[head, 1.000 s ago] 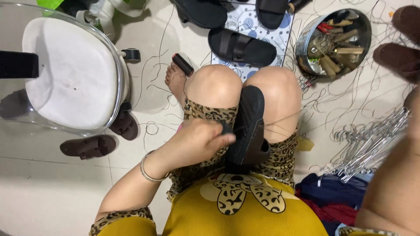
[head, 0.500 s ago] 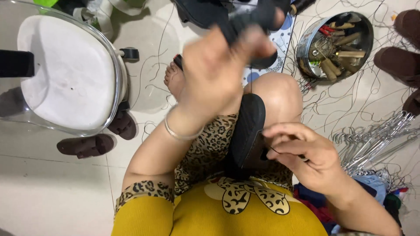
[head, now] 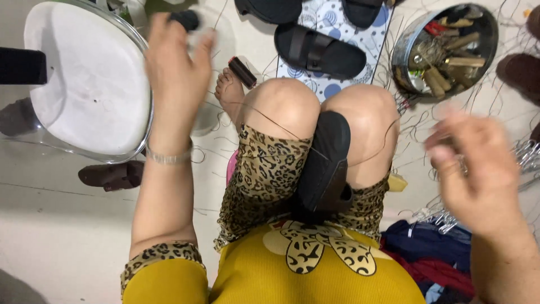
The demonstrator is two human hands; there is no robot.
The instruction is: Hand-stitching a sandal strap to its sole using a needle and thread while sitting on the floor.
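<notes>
A black sandal [head: 326, 163] stands upright, clamped between my bare knees. A thin thread [head: 275, 125] runs from it up and left across my left knee, and another strand curves off to the right. My left hand [head: 177, 73] is raised far to the upper left, fingers closed around a black-handled tool [head: 185, 19]. My right hand [head: 478, 169] is out to the right, blurred, with fingers pinched as if on the thread; the strand itself is too fine to follow into the fingers.
A white seat [head: 84, 84] stands at the left. Black sandals [head: 318, 50] lie on a dotted mat ahead, with a dark thread spool [head: 242, 72] beside my foot. A round metal tin [head: 444, 50] holds tools. Wire hangers [head: 529, 157] and clothes [head: 427, 253] lie right.
Both hands have drawn apart from the sandal: the left swung from above the knees to the far upper left, the right pulled out to the right, stretching the thread.
</notes>
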